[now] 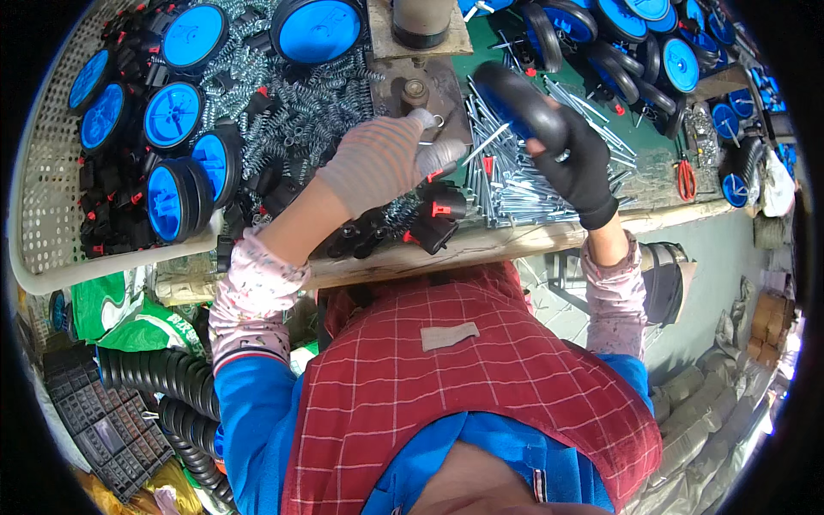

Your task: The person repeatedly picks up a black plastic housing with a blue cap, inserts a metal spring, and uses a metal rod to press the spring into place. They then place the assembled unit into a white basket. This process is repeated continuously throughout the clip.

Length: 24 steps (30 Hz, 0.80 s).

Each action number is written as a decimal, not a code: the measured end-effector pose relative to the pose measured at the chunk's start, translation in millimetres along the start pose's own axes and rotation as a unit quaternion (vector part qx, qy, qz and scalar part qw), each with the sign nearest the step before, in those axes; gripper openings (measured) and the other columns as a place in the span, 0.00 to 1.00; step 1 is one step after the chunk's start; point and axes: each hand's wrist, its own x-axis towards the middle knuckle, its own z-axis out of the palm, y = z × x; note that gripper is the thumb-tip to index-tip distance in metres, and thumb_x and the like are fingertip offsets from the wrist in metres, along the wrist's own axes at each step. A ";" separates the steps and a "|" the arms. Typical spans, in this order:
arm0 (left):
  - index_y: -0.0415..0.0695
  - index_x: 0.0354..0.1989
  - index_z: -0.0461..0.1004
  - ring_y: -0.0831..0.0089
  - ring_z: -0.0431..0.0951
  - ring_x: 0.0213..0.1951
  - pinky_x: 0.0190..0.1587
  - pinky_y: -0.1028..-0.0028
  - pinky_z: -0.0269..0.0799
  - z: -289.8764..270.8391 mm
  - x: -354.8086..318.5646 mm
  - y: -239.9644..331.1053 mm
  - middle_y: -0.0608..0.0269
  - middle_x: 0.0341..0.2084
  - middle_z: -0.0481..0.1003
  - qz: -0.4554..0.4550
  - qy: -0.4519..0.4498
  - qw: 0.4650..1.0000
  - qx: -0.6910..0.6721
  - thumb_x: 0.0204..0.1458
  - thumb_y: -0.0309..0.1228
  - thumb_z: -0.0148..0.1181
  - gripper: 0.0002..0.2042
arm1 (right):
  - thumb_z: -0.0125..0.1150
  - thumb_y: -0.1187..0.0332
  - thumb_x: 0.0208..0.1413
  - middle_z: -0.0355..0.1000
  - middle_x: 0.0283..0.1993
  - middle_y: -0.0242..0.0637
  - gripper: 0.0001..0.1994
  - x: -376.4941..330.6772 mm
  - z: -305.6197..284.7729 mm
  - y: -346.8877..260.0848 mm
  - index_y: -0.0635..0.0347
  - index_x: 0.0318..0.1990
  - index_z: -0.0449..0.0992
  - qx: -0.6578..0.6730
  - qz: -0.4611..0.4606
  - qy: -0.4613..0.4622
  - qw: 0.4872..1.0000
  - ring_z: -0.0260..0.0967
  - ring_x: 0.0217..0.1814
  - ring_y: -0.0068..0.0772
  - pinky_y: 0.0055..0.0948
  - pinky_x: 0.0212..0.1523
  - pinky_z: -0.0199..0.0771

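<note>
My right hand point(579, 161), in a black fingerless glove, grips a black-tyred wheel point(525, 105) with a blue hub, tilted over the bench. A thin metal rod point(486, 144) sticks out from the wheel toward my left hand. My left hand point(378, 161), in a striped grey glove, is curled beside a short metal post point(415, 93) on a steel plate. Its thumb lies close to the rod's end; what its fingers hold, if anything, I cannot make out. Below it lie black plastic parts with red clips point(441, 209). Loose metal rods point(532, 190) are heaped under the wheel.
A pale perforated basket point(43, 215) at the left holds blue-hubbed wheels point(173, 115) and black parts. Coil springs point(296, 120) are piled beside it. More wheels point(627, 60) lie at the back right, near red-handled scissors point(686, 178). The bench's wooden front edge point(506, 240) runs before me.
</note>
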 end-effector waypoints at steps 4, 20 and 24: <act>0.34 0.46 0.74 0.51 0.82 0.40 0.43 0.59 0.77 6.8 33.5 28.6 0.45 0.34 0.81 -0.055 -0.167 0.970 0.170 0.57 0.63 0.49 0.36 | 0.68 0.50 0.56 0.79 0.44 0.44 0.30 -18.6 5.5 25.2 0.64 0.57 0.74 0.087 0.179 0.104 0.974 0.75 0.45 0.29 0.30 0.49 0.73; 0.34 0.54 0.71 0.73 0.79 0.34 0.41 0.74 0.78 20.4 3.8 5.2 0.57 0.41 0.77 -0.173 -0.167 0.822 -0.517 0.57 0.36 0.62 0.21 | 0.58 0.76 0.57 0.75 0.41 0.46 0.19 -21.1 62.7 41.4 0.60 0.58 0.72 0.220 0.161 0.257 0.927 0.72 0.37 0.40 0.31 0.37 0.71; 0.37 0.54 0.73 0.80 0.75 0.38 0.43 0.78 0.73 40.0 -4.2 34.2 0.67 0.38 0.76 -0.123 -0.170 0.816 -0.538 0.57 0.35 0.64 0.20 | 0.60 0.65 0.60 0.73 0.42 0.38 0.18 4.0 90.6 -0.1 0.64 0.55 0.74 0.382 0.244 0.310 0.836 0.67 0.41 0.29 0.27 0.43 0.69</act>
